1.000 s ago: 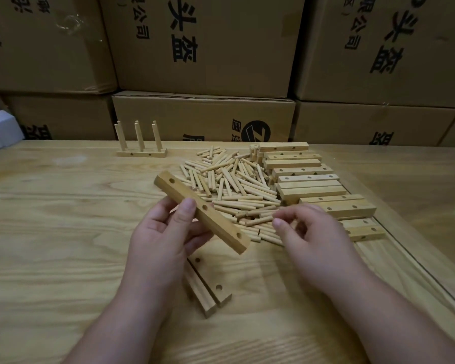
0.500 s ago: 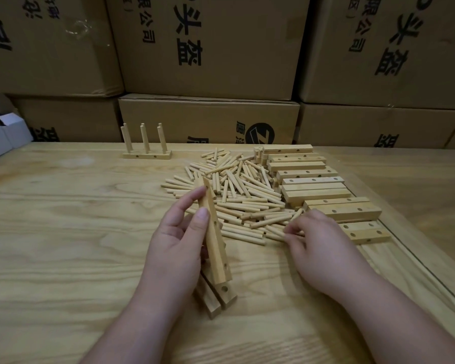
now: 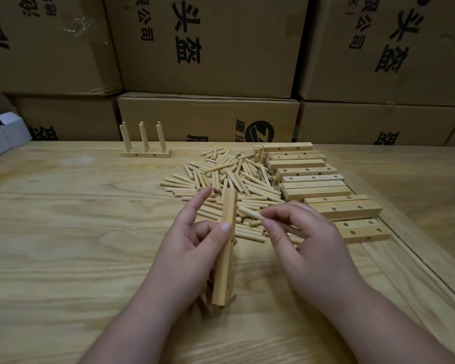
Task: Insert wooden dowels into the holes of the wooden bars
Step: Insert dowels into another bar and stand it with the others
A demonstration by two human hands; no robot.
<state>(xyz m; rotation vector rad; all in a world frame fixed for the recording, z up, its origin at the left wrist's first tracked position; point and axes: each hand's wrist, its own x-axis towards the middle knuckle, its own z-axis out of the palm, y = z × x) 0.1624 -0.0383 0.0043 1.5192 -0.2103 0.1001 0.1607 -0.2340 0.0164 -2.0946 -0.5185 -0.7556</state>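
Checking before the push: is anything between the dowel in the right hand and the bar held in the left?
Nothing visible. The right hand pinches the dowel, whose tip lies just right of the bar gripped by the left hand. The bar's holes face the dowel side and are mostly hidden from view.

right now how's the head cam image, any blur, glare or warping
Head view: dim, soft light, no harsh glare on the table; wide-angle warping bows the cardboard boxes outward; the left hand holding the wooden bar and the right hand pinching a dowel look fairly sharp.
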